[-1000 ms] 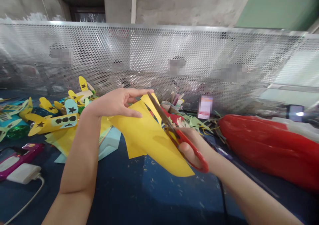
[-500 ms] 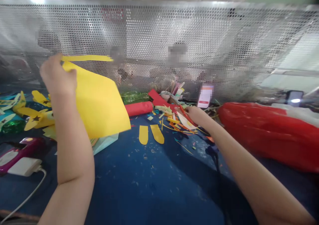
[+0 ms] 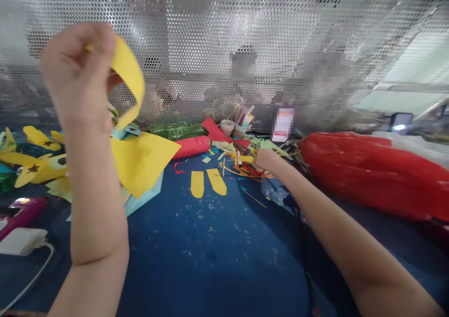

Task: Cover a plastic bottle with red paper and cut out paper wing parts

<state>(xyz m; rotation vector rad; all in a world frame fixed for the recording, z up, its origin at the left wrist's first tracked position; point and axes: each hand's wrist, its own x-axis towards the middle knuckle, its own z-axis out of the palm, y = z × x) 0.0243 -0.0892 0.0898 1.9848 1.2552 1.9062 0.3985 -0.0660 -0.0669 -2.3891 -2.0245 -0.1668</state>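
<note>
My left hand [image 3: 79,71] is raised high at the left, fingers closed on a curled yellow paper strip [image 3: 130,81]. Below it the yellow paper sheet [image 3: 142,160] lies on the blue table [image 3: 210,247]. My right hand [image 3: 266,160] reaches far across to a pile of paper scraps [image 3: 242,160], fingers curled down; red scissor handles [image 3: 250,169] lie right beside it, and whether the fingers grip them I cannot tell. Two rounded yellow cut-outs [image 3: 206,182] lie side by side on the table.
Yellow paper planes [image 3: 33,160] sit at the left with a purple device [image 3: 19,212] and a white charger [image 3: 21,241]. A red plastic bag [image 3: 372,172] fills the right. A red roll [image 3: 191,146] and green bottle [image 3: 177,130] lie before a perforated metal screen [image 3: 210,50].
The cutting stopped. My left hand lifted the sheet, then dropped it and kept a strip, raised higher. My right hand carried the scissors away to the scrap pile.
</note>
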